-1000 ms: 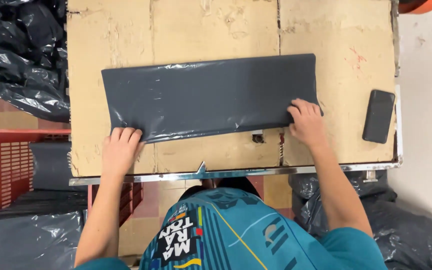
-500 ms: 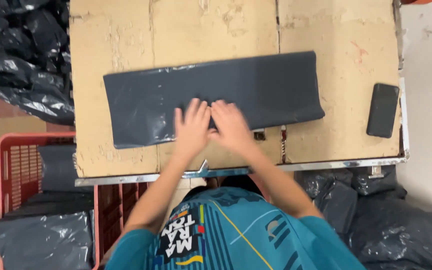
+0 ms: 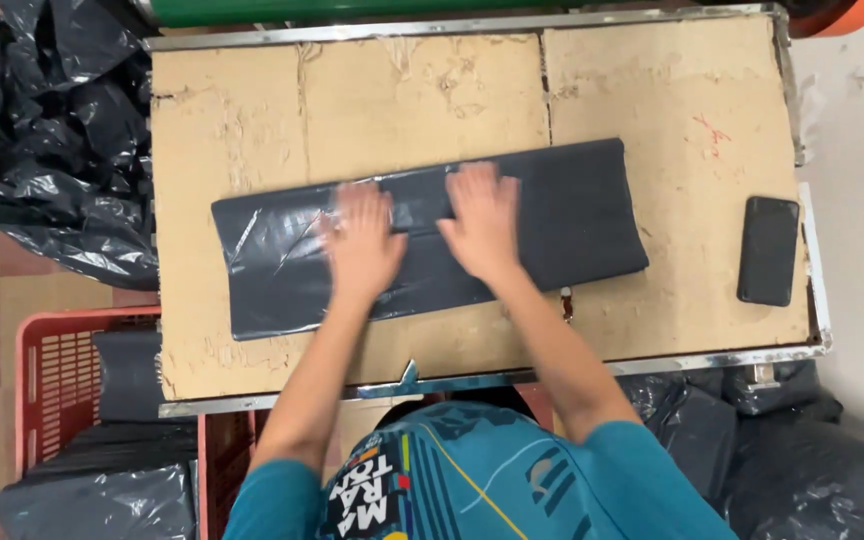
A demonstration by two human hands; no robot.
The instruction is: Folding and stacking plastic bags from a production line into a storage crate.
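- A cardboard-covered worktable with a metal rim [image 3: 252, 130] fills most of the view.
- Heaps of crumpled black plastic bags [image 3: 42, 140] lie beside the table on the left, with more at lower right.
- A red plastic crate [image 3: 47, 380] sits below the table's left corner, holding folded dark bags.
- A long, flat, dark grey plastic bag [image 3: 572, 215] lies across the middle of the table, slightly tilted.
- The left hand [image 3: 360, 245] presses flat on the bag, fingers spread and extended, gripping nothing.
- The right hand [image 3: 480, 222] lies flat just beside it, fingers likewise extended.
- A black rectangular phone [image 3: 768, 250] rests near the table's right edge, apart from the bag.
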